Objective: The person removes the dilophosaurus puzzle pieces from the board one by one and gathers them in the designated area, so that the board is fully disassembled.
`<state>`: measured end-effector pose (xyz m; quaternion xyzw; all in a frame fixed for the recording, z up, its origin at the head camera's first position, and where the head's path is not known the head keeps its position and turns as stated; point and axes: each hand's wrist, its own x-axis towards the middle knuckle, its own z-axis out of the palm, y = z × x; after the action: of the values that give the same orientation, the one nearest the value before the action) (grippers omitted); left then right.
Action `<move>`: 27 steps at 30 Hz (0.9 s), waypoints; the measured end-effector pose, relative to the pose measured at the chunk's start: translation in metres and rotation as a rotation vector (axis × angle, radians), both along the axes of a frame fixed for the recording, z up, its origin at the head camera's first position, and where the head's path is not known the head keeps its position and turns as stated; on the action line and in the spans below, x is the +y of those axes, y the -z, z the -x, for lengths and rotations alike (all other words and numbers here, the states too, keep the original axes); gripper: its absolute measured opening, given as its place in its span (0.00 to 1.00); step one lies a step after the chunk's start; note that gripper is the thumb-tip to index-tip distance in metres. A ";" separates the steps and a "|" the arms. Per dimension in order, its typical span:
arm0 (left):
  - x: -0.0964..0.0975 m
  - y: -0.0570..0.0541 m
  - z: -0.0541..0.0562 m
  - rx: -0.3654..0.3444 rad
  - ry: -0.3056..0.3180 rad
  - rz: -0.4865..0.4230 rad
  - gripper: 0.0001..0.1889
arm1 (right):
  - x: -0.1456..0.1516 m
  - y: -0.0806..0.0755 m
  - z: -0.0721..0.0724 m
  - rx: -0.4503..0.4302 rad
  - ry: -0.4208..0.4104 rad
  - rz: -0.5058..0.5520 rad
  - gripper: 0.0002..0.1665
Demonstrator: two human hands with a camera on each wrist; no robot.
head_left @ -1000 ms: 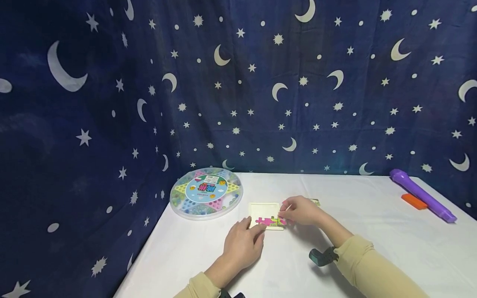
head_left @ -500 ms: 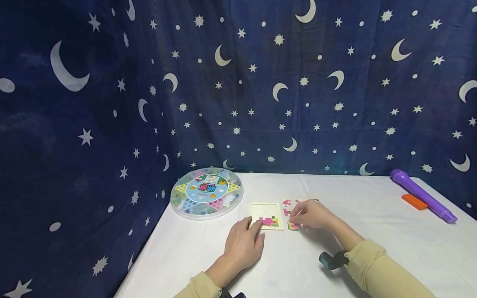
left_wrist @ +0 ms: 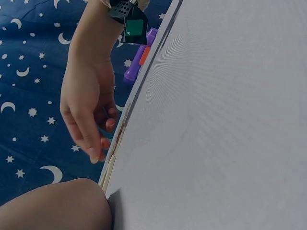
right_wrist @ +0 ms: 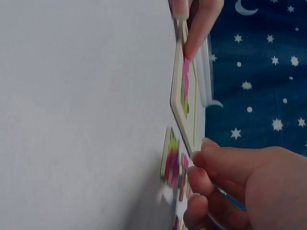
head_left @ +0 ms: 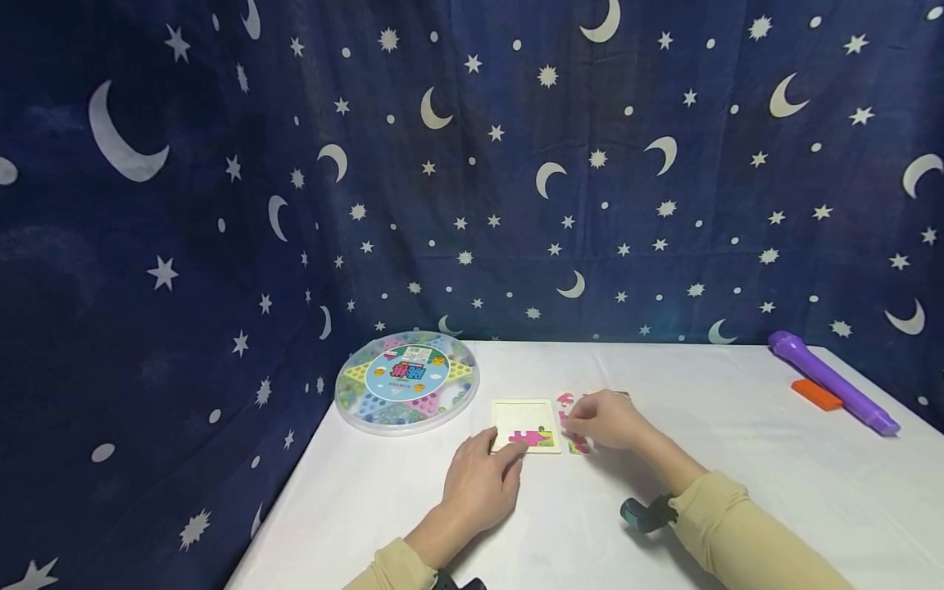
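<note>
On the white table lies a small cream-coloured puzzle frame (head_left: 522,403), with joined pink and green pieces (head_left: 533,438) in its front part. My left hand (head_left: 479,485) rests at the frame's front left corner, one finger at the left rim and the thumb extended over the front part; in the right wrist view its finger (right_wrist: 197,36) presses on the puzzle. Just right of the frame, my right hand (head_left: 612,419) hovers low over loose puzzle pieces (right_wrist: 169,158). Its fingers are loosely bent, thumb and index tips close together, with no piece visible between them.
A round, clear-lidded Chinese checkers box (head_left: 408,383) lies at the back left. At the right edge are a purple microphone-shaped stick (head_left: 833,381) and an orange block (head_left: 816,394). A dark blue curtain (head_left: 457,164) with moons and stars encloses the back and left.
My right hand moved from the frame's right edge to the loose pieces on the right, then slightly back left. A pink and green piece left the frame's side with it. My left hand stayed put.
</note>
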<state>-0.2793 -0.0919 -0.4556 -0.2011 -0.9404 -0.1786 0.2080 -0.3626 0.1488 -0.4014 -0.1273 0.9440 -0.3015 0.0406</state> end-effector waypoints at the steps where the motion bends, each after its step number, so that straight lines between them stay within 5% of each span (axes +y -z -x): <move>1: 0.000 0.000 0.000 -0.001 0.001 0.002 0.16 | -0.002 0.000 0.000 0.012 -0.010 -0.001 0.06; 11: 0.000 -0.001 0.001 0.011 0.005 -0.001 0.15 | -0.030 -0.001 -0.001 0.099 -0.166 0.001 0.02; 27: -0.001 -0.002 0.002 0.035 0.019 0.015 0.14 | -0.064 -0.001 -0.001 0.058 -0.243 -0.071 0.20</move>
<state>-0.2815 -0.0925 -0.4532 -0.2148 -0.9360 -0.1700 0.2211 -0.3617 0.0843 -0.4008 -0.2478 0.9325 -0.2572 0.0539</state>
